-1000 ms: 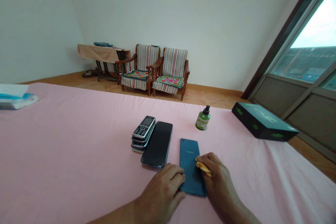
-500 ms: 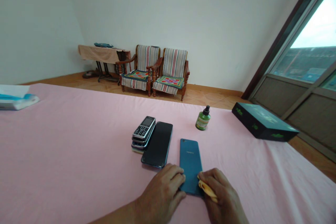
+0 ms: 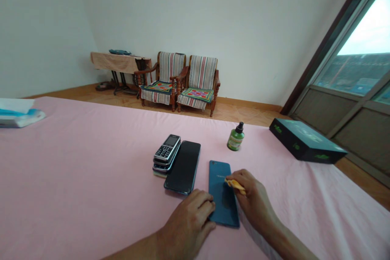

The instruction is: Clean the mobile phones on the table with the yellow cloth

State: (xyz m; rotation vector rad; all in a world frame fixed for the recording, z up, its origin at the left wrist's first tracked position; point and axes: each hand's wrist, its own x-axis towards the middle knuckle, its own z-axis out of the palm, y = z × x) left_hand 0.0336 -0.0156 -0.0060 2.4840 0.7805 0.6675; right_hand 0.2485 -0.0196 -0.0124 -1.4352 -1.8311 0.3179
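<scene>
Head view. Pale wall, two wooden armchairs with striped covers against it. Foreground: pink sheet over a broad flat surface; bed or table beneath, cannot tell.

Teal-blue smartphone lies on the sheet between the hands, back up, camera end away from the wearer. Left hand: fingertips on its lower left edge, thumb near the bottom corner; whether that grip pinches or only rests, cannot tell. Right hand: grip clamped on a folded yellow cloth, held at the right side of the phone's back, below the lettering. Dull patch shows lower down the back.

Step in hand, my reading: wiping the back panel. Done well: left fingers brace the edge without covering the panel; cloth folded flat, so fabric rather than fingernail meets the surface; even, light, overlapping strokes, patch included. Sideways pressure could skid the phone on loose fabric. Leave room on the left: black smartphone lies close by, leaning keypad-phone stack just beyond. Green spray bottle stands clear, farther off.
</scene>
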